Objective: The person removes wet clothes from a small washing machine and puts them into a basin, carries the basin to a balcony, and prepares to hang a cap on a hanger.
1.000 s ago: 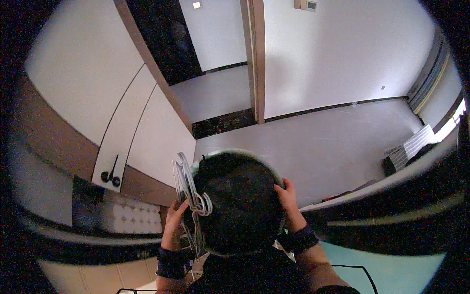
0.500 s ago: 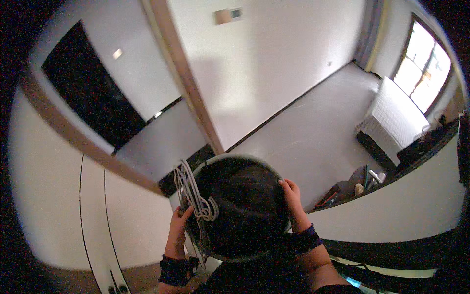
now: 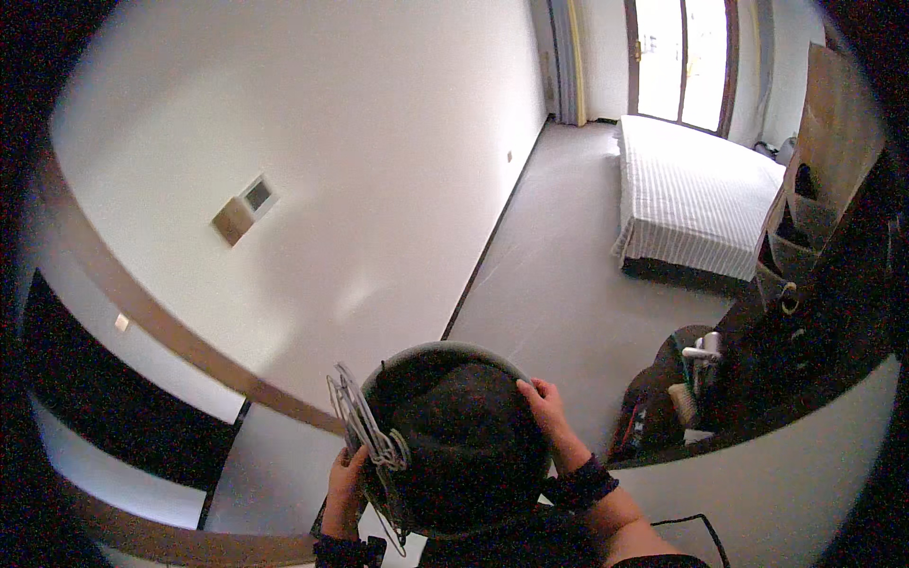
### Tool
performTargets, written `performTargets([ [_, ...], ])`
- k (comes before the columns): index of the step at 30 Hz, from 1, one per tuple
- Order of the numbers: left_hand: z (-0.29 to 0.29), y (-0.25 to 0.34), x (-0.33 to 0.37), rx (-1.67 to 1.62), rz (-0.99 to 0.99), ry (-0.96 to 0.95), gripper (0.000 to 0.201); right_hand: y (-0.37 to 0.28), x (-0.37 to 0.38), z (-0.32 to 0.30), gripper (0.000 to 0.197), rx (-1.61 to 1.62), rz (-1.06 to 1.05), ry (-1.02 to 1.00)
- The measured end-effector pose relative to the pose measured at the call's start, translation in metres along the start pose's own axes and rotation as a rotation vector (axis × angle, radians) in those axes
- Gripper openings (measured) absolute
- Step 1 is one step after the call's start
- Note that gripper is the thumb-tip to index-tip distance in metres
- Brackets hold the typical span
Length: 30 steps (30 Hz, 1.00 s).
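A round, pale-rimmed basin (image 3: 445, 348) is held in front of my body at the lower middle. Dark cloth (image 3: 464, 426) fills it, its folds hard to make out in the dim light. My right hand (image 3: 551, 417) is closed over the basin's right rim, thumb on top. On the other side, my left hand (image 3: 345, 478) grips the left rim along with a bunch of wire clothes hangers (image 3: 365, 426). The hangers lean against that rim, their hooks curling over the cloth. Where the left fingers sit beneath is hidden.
A bed (image 3: 696, 194) with a striped white cover stands at the far right before a bright glass door (image 3: 684, 66). Nearer on the right, a dark surface (image 3: 748, 379) carries a hair dryer (image 3: 703, 352) and a brush (image 3: 682, 402). A white wall (image 3: 379, 142) runs along the left, beside a doorway frame (image 3: 189, 331).
My view has swung to the right and moved through the doorway, bringing the bed and glass door further into sight. Both hands keep their hold on the basin and hangers.
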<state>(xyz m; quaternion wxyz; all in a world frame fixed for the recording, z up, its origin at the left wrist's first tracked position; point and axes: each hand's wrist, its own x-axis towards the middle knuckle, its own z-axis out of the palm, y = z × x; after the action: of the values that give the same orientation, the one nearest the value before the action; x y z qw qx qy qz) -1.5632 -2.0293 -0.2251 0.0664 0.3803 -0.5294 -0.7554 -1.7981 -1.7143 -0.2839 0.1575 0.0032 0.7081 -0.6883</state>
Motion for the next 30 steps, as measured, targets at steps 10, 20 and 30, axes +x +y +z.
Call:
performTargets([
  [10, 0.147, 0.116, 0.204, 0.314, 0.045, -0.139, 0.056, -0.042, 0.182, -0.039, 0.035, 0.149, -0.052, 0.381],
  [20, 0.359, 0.197, 0.408, 0.554, 0.152, -0.603, 0.067, -0.085, 0.288, -0.130, 0.051, 0.155, -0.037, 0.720],
  [30, 0.572, 0.261, 0.588, 0.829, 0.117, -0.688, 0.073, -0.145, 0.452, -0.206, 0.047, 0.159, -0.085, 0.807],
])
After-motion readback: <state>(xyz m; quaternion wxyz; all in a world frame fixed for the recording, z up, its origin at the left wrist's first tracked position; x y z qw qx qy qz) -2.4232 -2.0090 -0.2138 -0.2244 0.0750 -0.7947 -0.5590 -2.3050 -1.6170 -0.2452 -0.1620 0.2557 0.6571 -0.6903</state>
